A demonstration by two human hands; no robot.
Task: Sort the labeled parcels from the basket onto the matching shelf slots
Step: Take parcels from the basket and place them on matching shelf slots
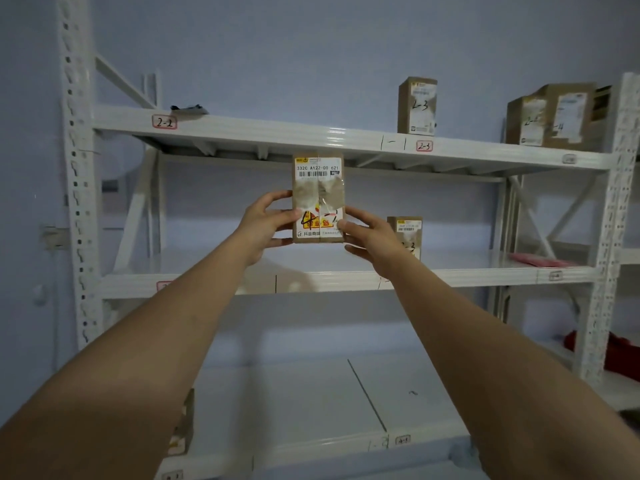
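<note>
Both my hands hold a brown cardboard parcel (318,197) upright in front of the white shelf rack (242,128). It carries a barcode label at its top and a handwritten number starting with 4 near its bottom. My left hand (265,221) grips its left side. My right hand (369,233) grips its lower right corner. The parcel hangs in the air between the top shelf and the middle shelf (311,280). The basket is out of view.
On the top shelf stands a parcel marked 2-3 (417,105) above a red 2-3 tag (424,146), with two more parcels (550,116) at the right. A 2-2 tag (164,121) sits at the left. Another parcel (408,235) stands on the middle shelf behind my right hand.
</note>
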